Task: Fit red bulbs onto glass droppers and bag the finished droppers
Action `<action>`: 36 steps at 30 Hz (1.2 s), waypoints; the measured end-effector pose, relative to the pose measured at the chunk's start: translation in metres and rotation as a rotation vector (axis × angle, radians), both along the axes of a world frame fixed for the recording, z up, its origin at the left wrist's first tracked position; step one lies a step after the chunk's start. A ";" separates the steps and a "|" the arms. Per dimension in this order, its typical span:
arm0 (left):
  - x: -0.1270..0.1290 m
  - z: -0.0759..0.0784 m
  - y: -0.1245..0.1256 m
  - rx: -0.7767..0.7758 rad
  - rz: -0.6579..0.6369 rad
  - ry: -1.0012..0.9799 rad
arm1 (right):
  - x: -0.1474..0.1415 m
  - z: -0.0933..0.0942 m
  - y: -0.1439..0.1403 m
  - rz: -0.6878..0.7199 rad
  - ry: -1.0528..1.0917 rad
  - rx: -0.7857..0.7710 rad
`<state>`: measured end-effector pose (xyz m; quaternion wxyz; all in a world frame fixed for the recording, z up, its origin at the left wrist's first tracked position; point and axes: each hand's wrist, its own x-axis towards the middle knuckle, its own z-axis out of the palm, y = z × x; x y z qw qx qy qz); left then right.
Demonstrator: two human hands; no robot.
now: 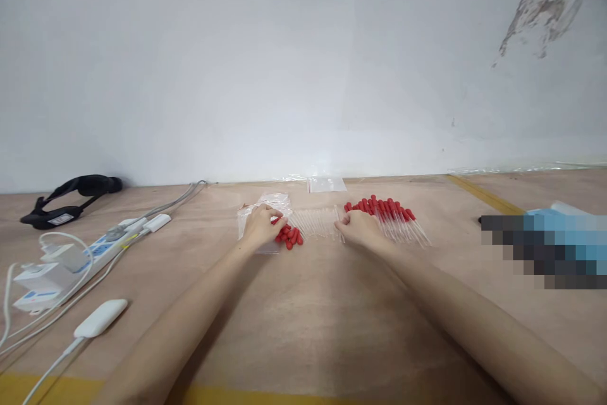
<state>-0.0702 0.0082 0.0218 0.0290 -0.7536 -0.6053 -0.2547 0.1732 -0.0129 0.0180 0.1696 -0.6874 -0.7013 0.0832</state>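
At the pile of loose red rubber bulbs (290,237), my left hand (258,225) has its fingers closed in a pinch, with a red bulb at the fingertips. My right hand (359,227) pinches a clear glass dropper tube (338,222) at the right end of a row of similar bare tubes (315,222). Just beyond that hand lie several droppers with red bulbs (391,212) fitted on their clear tubes, fanned side by side. Clear plastic bags (275,201) lie partly under and behind my left hand.
A white power strip (99,252) with plugs and cables occupies the left, with a white charger-like piece (101,318) in front. A black strapped headset (71,199) rests near the wall. Another clear bag (327,185) lies at the wall's foot. A blue item (559,228), partly pixelated, is at right.
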 end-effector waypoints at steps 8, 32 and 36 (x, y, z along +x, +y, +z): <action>0.002 -0.003 0.009 -0.010 -0.062 -0.027 | 0.014 -0.020 -0.050 0.109 0.018 0.182; 0.052 -0.047 -0.069 -0.100 -0.458 -0.255 | 0.024 -0.045 -0.063 0.524 0.109 0.461; 0.051 -0.046 -0.073 -0.081 -0.487 -0.284 | 0.022 -0.044 -0.065 0.563 0.096 0.475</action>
